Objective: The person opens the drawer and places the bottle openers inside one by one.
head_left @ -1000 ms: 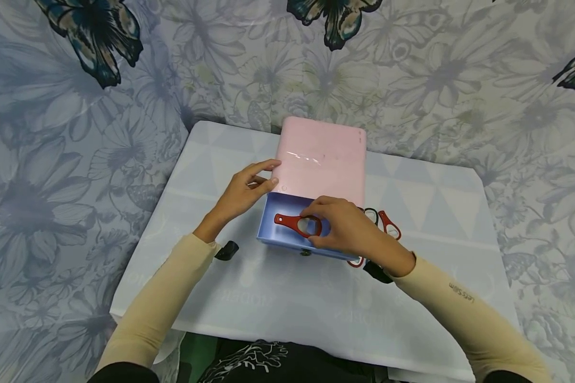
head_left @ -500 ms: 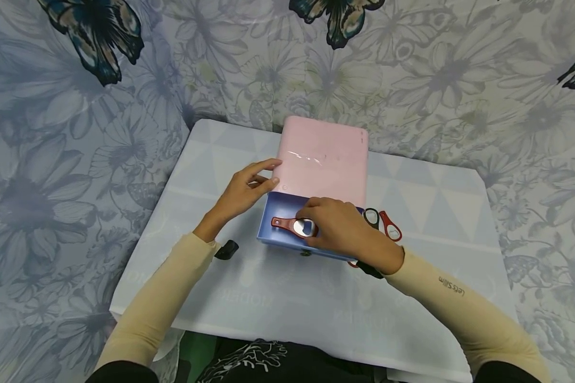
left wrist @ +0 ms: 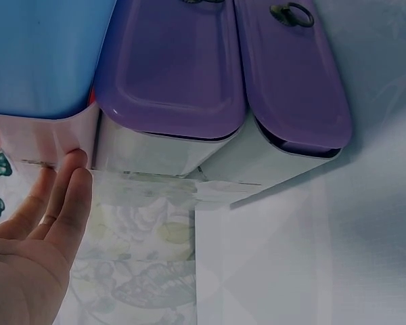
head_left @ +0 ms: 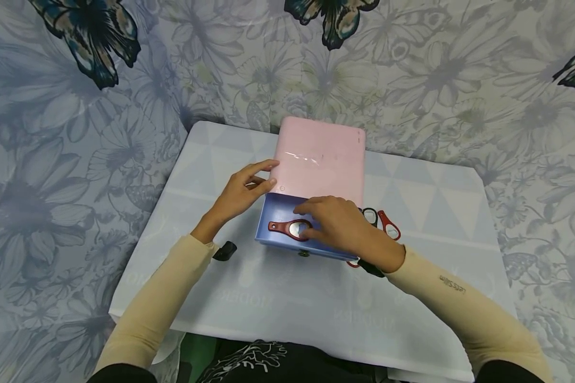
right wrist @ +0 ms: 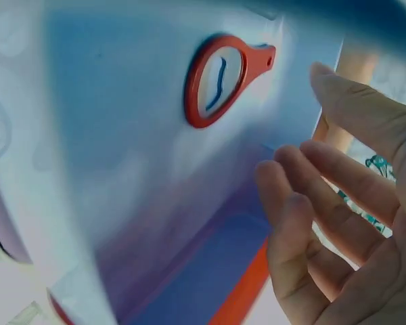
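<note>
A small red magnifying glass (head_left: 280,227) lies in the pulled-out blue drawer (head_left: 287,246) of a pink drawer box (head_left: 321,159). In the right wrist view the magnifying glass (right wrist: 193,81) rests flat on the drawer's floor, apart from the fingers. My right hand (head_left: 337,223) hovers over the drawer's right part, fingers spread and holding nothing. My left hand (head_left: 241,191) touches the box's left side with its fingertips and thumb. In the left wrist view, the left hand (left wrist: 40,250) has its fingers against the pink side, by the blue drawer (left wrist: 40,61).
Scissors with red handles (head_left: 390,226) and a black-handled pair (head_left: 371,216) lie right of the box. Another red handle (head_left: 353,264) shows partly under the right wrist. Two purple drawers with ring pulls (left wrist: 176,68) appear in the left wrist view. A patterned wall stands behind the table.
My right hand lowered the magnifying glass into the drawer and let go of it; its fingers are now parted from it. The left hand stayed on the box.
</note>
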### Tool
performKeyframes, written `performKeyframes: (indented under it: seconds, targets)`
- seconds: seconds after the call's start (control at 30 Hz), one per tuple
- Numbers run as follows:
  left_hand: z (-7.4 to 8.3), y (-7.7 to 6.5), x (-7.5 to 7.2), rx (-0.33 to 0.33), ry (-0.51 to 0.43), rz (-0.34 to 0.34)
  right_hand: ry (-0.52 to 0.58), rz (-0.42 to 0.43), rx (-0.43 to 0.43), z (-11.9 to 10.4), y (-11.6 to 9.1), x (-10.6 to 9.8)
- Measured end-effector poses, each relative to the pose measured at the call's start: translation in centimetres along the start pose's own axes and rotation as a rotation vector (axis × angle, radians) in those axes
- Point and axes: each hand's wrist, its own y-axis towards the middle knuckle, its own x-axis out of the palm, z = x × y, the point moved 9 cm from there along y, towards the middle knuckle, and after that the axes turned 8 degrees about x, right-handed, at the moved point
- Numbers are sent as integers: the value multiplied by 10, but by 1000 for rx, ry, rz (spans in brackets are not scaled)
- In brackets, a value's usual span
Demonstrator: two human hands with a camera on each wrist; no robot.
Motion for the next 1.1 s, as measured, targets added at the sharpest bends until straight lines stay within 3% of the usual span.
performKeyframes:
  seconds: [0.37,0.77,1.1]
  targets:
    - [0,2,8,-6,-4,-4,8,53,57,24,-17,-15]
    - [2,3,0,26,2,16,118,163,110,62,-45,-35]
    - [-3,5,4,18,0,17,143,194,198,91,-65,-35]
